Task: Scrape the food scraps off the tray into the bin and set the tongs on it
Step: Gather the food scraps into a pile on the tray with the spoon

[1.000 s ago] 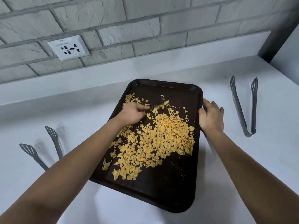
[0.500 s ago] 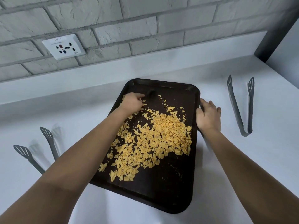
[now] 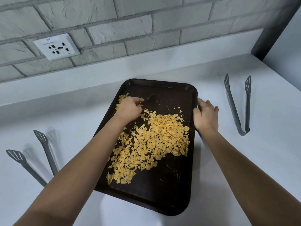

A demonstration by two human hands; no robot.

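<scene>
Counter (image 3: 244, 160): white, brick wall behind
Tray (image 3: 171, 193): dark, centre, yellow scraps (image 3: 154, 141) piled on it
Left hand (image 3: 128, 108): curled round a dark scraper (image 3: 150, 100), far end
Right hand (image 3: 206, 115): grips tray's right rim
Tongs (image 3: 237, 108): right, on counter

You are standing in a kitchen or food-prep area. A white worktop (image 3: 244, 160) runs along a wall of pale painted brick (image 3: 114, 30), where a white socket plate (image 3: 56, 46) is mounted. A dark serving tray (image 3: 162, 193) of yellow food scraps (image 3: 154, 141) lies before you, with grey tongs (image 3: 237, 105) on your right and another grey pair (image 3: 32, 157) on your left.
</scene>
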